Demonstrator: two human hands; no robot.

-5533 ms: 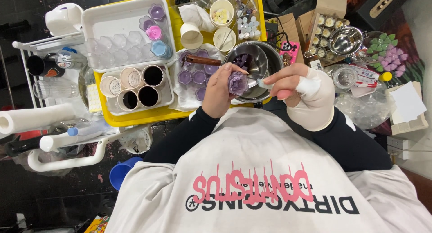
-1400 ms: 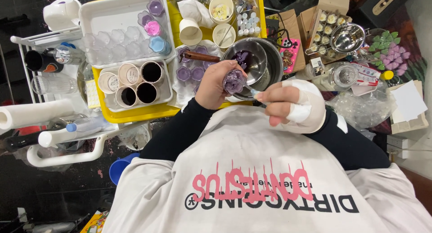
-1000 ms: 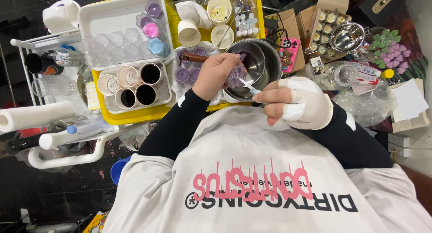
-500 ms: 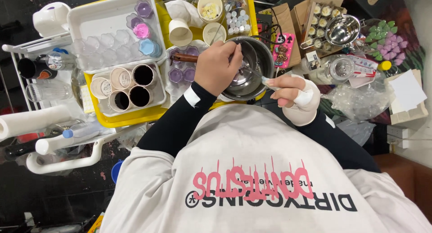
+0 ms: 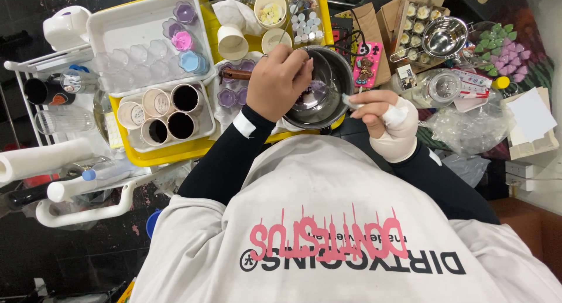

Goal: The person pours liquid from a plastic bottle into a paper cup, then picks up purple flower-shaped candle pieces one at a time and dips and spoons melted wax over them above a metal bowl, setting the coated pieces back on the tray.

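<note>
Far out to the left of the left hand (image 5: 280, 80) sits a white tray (image 5: 126, 31) with little clear, purple, pink and blue cups in it, and below that tray stand paper cups (image 5: 167, 113) with dark stuff inside. Just beside the hand lie small purple cups (image 5: 231, 96) on the yellow tray (image 5: 175, 153). A moment ago this hand held a little purple cup up in front of the person; now that cup is out of sight and the hand has gone down over the big metal pot (image 5: 328, 89). Its fingers are curled in over the pot's left side, but I cannot tell what they hold, because the back of the hand hides it. So the work has moved from the cup to the pot. To the right of the pot, the right hand (image 5: 383, 118), wrapped in white, pinches a small white stick (image 5: 350, 101) at the pot's rim. It has drifted closer to the pot than before. Past it lie a clear bag (image 5: 468, 127) and a shiny bowl (image 5: 444, 36).
</note>
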